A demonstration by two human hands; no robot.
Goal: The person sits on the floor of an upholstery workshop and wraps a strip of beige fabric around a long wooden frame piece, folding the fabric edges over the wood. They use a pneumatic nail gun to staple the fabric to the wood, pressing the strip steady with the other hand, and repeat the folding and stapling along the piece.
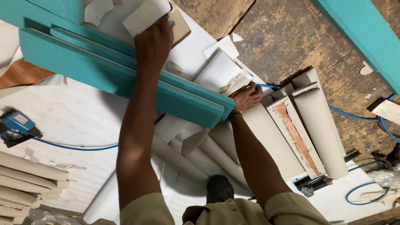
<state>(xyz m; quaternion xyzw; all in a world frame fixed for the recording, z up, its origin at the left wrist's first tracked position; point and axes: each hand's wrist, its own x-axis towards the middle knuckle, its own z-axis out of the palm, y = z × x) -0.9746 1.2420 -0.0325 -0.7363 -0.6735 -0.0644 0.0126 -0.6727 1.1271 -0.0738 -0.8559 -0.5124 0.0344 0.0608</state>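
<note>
Where the worn, scuffed wooden floor (291, 37) gives way to a white foam sheet (75, 121), the items lie as follows, largest first.

Teal panels (125, 79): long flat boards, matte and slightly grainy, stacked stepwise and running diagonally across the view; a second teal board (366, 37) crosses the upper right corner.

Beige upholstered strips (321, 133): smooth, rounded lengths lying side by side at right, one turned over to show a raw reddish-brown core (298, 137); more such strips (25, 183) are piled at lower left.

Left hand (153, 43): grip clenched on a pale rectangular card-like piece (148, 14), pressed at the upper edge of the teal panels.

Right hand (246, 96): grip curled around the folded edge of a cream sheet (221, 71), just past the end of the teal panels; an orange band circles the wrist.

Blue pneumatic tool (16, 125): hard plastic body, lying at left on the foam, a thin blue hose (79, 147) trailing from it.

Paper scraps (225, 45): small white offcuts, scattered near the panels.
</note>
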